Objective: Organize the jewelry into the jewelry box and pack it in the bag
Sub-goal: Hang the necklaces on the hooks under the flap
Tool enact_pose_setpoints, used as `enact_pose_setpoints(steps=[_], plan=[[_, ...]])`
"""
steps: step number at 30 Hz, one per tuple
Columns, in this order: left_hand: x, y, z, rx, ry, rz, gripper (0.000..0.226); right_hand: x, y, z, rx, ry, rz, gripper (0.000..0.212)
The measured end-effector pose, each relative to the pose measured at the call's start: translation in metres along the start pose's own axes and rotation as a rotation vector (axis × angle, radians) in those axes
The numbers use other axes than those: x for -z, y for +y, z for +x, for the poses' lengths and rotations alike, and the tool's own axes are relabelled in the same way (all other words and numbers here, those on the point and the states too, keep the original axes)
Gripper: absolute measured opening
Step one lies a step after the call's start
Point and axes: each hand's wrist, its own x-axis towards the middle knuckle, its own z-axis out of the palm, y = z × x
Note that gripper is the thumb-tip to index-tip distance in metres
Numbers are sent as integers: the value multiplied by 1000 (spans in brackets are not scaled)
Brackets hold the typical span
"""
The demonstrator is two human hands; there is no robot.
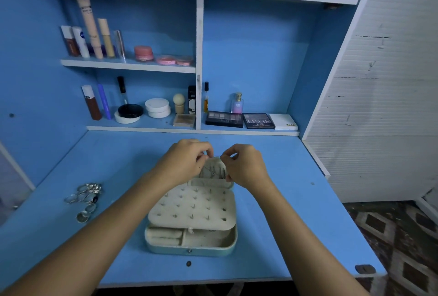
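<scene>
An open jewelry box with a pale teal shell and cream lining sits on the blue desk at the centre of the view, its lid standing up at the 12 o'clock side and a cream earring panel studded with small posts lying over the tray. At the box's 6 o'clock edge, ring rolls and a small compartment show below the panel. Both hands meet at the lid's top edge: the left hand has its fingers curled and pinched together, and the right hand likewise pinches with curled fingers, each seeming to hold an end of a fine chain necklace that hangs in front of the lid pocket; the clasp itself is too small to make out. A cluster of silver rings lies on the desk at 9 o'clock, well apart from the box. At 12 o'clock, shelves hold cosmetics, including eyeshadow palettes and a perfume bottle.
</scene>
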Motion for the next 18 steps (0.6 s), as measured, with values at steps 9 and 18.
enact_pose_setpoints(steps=[9, 18], plan=[[-5, -6, 9, -76, -166, 346, 33, -20, 4, 23, -29, 70, -165, 19], [-10, 1, 23, 33, -260, 459, 39, -29, 2, 32, -98, 85, -220, 16]])
